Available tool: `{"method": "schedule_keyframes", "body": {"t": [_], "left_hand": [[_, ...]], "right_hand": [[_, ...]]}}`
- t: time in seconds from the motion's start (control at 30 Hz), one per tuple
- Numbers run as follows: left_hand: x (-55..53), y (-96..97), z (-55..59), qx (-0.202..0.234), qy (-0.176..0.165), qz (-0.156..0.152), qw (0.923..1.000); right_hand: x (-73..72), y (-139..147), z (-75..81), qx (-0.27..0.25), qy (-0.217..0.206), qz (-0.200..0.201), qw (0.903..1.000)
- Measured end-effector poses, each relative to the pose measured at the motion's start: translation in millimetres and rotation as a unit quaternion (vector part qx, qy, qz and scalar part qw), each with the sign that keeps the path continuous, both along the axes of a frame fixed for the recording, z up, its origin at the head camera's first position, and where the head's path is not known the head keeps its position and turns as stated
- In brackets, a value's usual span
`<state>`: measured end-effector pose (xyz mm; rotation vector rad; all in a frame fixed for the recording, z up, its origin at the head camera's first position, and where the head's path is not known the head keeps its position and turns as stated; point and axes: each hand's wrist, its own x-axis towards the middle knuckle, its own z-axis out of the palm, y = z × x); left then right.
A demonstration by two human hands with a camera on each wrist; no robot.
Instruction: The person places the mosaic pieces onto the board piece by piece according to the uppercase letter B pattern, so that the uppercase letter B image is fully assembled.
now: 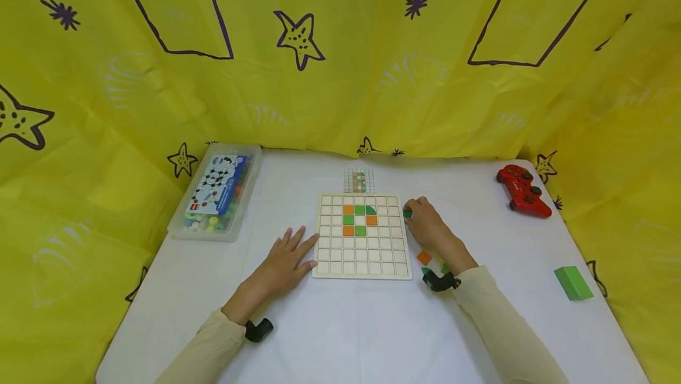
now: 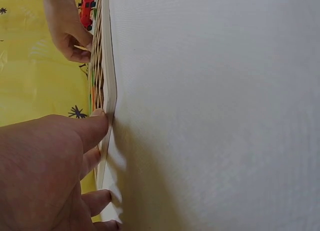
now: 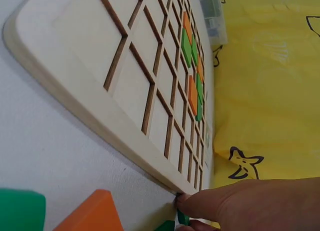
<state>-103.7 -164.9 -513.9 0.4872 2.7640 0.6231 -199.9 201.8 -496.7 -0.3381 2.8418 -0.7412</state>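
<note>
- The square grid board (image 1: 362,248) lies flat on the white table (image 1: 340,337) between the two hands.
- The left hand (image 1: 287,260) sits at the board's 8 to 9 o'clock, fingers spread, index fingertip and thumb at the near-left edge; it grips nothing.
- The right hand (image 1: 427,221) is at the board's 2 to 3 o'clock, fingers drawn narrow, pinching a green tile (image 1: 408,214) just beside the edge; whether that tile touches the board I cannot tell.
- Seven set tiles (image 1: 360,210), orange and green, stand in the cells toward the board's 12 o'clock, ringing one bare cell; the one at the ring's 1 to 2 o'clock has a rounded corner.
- At the board's 4 o'clock, near the right wrist, lie a loose orange tile (image 1: 424,258) and loose green tiles (image 1: 445,267), partly hidden by the wrist and its black camera (image 1: 440,280).
- A pattern card (image 1: 359,181) lies at the board's 12 o'clock, just beyond its far edge.
- Farther off: a clear plastic box (image 1: 215,192) toward 10 o'clock, a red game controller (image 1: 524,190) between 2 and 3, a green block (image 1: 573,282) between 3 and 4.
</note>
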Motion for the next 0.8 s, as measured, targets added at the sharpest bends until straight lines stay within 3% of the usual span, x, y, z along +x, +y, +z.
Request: {"method": "schedule_keyframes", "body": {"t": [0.2,0.37,0.57,0.67,0.8], "left_hand": [[-0.5,0.4,-0.7,0.002,-0.003,0.000,1.0000],[-0.7,0.2,-0.2,-0.004,-0.003,0.002,1.0000],[-0.6,0.1,-0.1,-0.003,0.003,0.005,1.0000],[-0.6,0.1,0.6,-0.005,0.000,0.006,1.0000],[-0.9,0.5,1.4,-0.009,-0.005,0.005,0.9999]], "right_hand": [[-0.9,2,-1.5,0.010,-0.001,-0.012,0.9999],[1.4,-2,5.7,-0.010,0.007,-0.019,0.9997],[12.7,-25,10.7,-0.048,0.002,0.037,0.9981],[20.3,-40,8.0,-0.060,-0.001,0.071,0.9957],[25.8,-55,0.3,-0.058,0.004,0.085,0.9946]]}}
